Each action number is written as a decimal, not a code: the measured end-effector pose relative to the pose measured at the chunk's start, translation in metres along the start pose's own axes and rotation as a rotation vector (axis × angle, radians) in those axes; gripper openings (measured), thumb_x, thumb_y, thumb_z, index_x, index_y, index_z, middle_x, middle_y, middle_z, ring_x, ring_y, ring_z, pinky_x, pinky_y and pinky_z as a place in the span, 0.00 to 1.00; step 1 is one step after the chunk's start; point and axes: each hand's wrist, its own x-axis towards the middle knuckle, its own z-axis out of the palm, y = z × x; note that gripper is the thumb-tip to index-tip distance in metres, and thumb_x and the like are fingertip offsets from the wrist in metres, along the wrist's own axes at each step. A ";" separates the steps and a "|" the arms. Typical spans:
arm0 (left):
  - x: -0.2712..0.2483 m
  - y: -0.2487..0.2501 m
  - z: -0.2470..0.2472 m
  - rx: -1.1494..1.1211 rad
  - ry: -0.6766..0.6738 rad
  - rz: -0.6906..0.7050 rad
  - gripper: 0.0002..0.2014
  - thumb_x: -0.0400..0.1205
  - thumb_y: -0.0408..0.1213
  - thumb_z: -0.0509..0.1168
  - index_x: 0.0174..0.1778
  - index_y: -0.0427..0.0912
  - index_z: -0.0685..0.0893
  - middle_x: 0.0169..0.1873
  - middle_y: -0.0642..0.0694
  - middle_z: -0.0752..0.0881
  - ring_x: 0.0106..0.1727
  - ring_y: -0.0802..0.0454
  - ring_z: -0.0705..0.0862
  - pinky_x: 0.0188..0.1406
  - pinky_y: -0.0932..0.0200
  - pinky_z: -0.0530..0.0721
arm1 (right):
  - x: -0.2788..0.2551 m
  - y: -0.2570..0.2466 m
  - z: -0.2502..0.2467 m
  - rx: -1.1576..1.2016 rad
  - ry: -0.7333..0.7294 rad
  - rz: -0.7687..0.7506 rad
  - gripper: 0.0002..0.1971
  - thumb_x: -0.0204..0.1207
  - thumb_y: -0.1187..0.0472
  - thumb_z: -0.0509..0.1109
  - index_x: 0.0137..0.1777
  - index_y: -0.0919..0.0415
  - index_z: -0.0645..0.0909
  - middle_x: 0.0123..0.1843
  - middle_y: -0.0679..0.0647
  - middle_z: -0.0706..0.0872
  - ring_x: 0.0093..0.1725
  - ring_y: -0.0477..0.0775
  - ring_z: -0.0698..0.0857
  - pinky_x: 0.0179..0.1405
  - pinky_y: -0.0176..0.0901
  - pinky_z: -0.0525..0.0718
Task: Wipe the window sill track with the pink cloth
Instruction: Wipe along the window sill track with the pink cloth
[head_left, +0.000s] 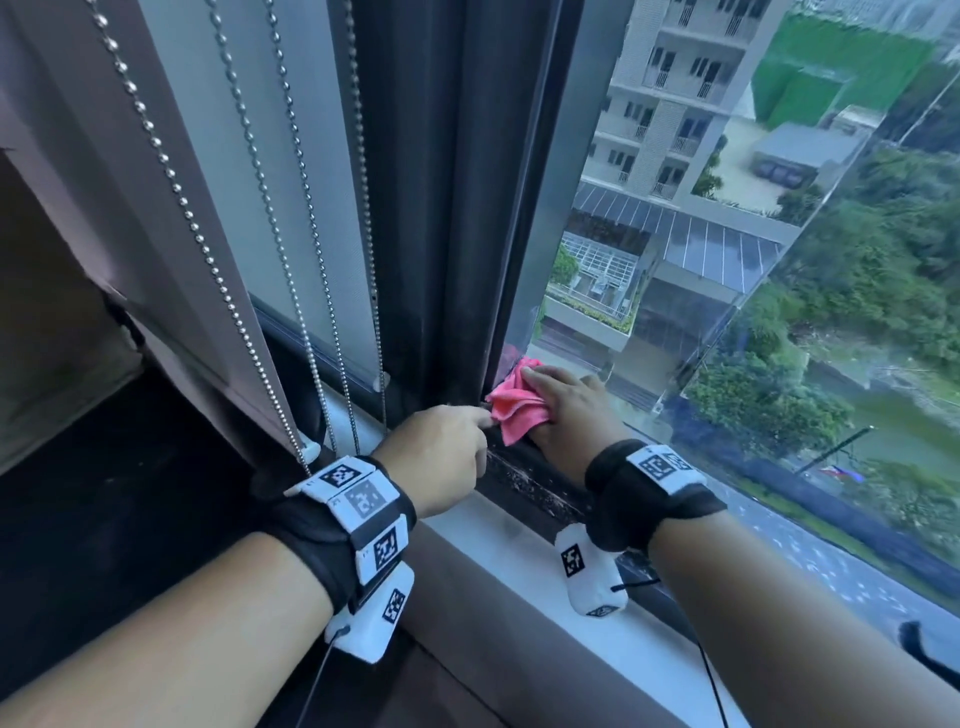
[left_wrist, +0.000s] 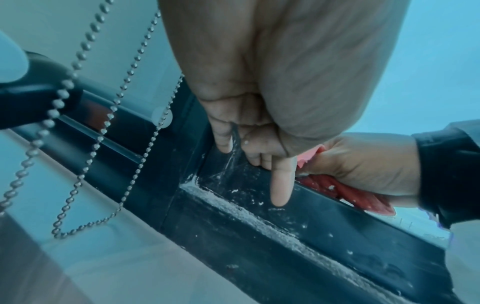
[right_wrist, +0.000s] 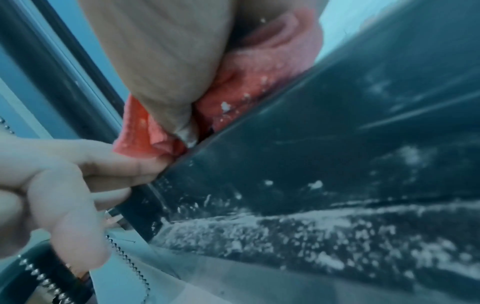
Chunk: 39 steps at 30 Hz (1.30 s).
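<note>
The pink cloth (head_left: 519, 402) is bunched in the dark sill track (head_left: 530, 488), in the corner where the track meets the vertical frame. My right hand (head_left: 550, 384) grips it from above and presses it down against the glass side. In the right wrist view the cloth (right_wrist: 259, 72) bulges out under my palm, flecked with white grit. My left hand (head_left: 480, 418) reaches in from the left, its straight index finger (left_wrist: 281, 185) touching the cloth's near corner and holding nothing. The track (left_wrist: 259, 226) carries a line of white dust and specks.
Bead chains (head_left: 249, 291) of the blind hang just left of my left wrist. The dark vertical frame (head_left: 441, 208) stands behind the cloth, with the window pane (head_left: 727, 260) to its right. A white sill ledge (head_left: 519, 561) runs below the track toward me.
</note>
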 end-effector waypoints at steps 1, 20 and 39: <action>-0.004 0.000 -0.001 -0.007 -0.001 0.000 0.19 0.76 0.27 0.58 0.40 0.48 0.93 0.74 0.62 0.77 0.68 0.53 0.80 0.65 0.60 0.78 | 0.000 -0.004 0.001 0.007 0.015 0.004 0.25 0.77 0.59 0.63 0.75 0.51 0.73 0.76 0.49 0.75 0.70 0.52 0.73 0.65 0.38 0.60; -0.037 0.004 -0.013 -0.124 0.079 -0.054 0.18 0.74 0.24 0.57 0.32 0.44 0.90 0.75 0.61 0.76 0.56 0.53 0.85 0.52 0.62 0.84 | -0.043 -0.020 -0.024 0.014 0.048 0.006 0.17 0.80 0.61 0.66 0.67 0.47 0.80 0.72 0.46 0.80 0.62 0.48 0.78 0.69 0.39 0.69; -0.040 0.020 -0.017 0.141 0.161 0.023 0.24 0.79 0.30 0.57 0.69 0.55 0.79 0.57 0.45 0.83 0.55 0.43 0.83 0.49 0.51 0.86 | -0.056 -0.022 -0.047 0.522 0.261 0.174 0.22 0.72 0.74 0.66 0.56 0.47 0.88 0.51 0.47 0.91 0.48 0.44 0.87 0.59 0.46 0.85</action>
